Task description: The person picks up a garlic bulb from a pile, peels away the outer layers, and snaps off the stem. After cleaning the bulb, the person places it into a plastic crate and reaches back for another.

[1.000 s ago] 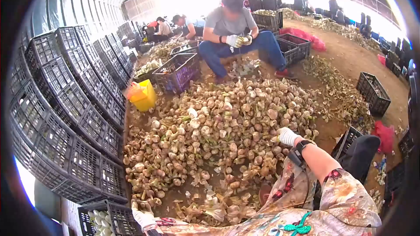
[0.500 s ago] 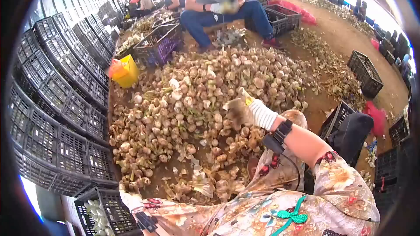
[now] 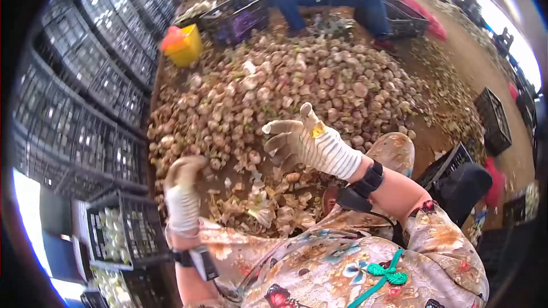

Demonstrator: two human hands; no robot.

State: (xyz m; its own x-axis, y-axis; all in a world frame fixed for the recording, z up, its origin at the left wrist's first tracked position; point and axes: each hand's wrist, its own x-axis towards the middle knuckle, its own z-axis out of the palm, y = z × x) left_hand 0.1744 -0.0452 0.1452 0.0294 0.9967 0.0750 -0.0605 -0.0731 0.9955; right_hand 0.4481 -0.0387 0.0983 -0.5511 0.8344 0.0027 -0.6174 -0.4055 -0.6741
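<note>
Garlic (image 3: 285, 85), papery, brownish-white, is lying heaped mid-frame; right hand (image 3: 308, 142) is being held spread, empty; left hand (image 3: 184, 194), blurred: openness, hold unclear.

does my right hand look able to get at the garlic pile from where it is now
Probably yes: the right hand appears just above the near side of the garlic pile, open and seemingly holding nothing, and no obstacle shows between them.

Here comes the left hand (image 3: 184, 197), blurred, further into view by the garlic pile (image 3: 297, 85); the right hand (image 3: 311, 142) has swung inward from its right edge, fingers now spread.
</note>
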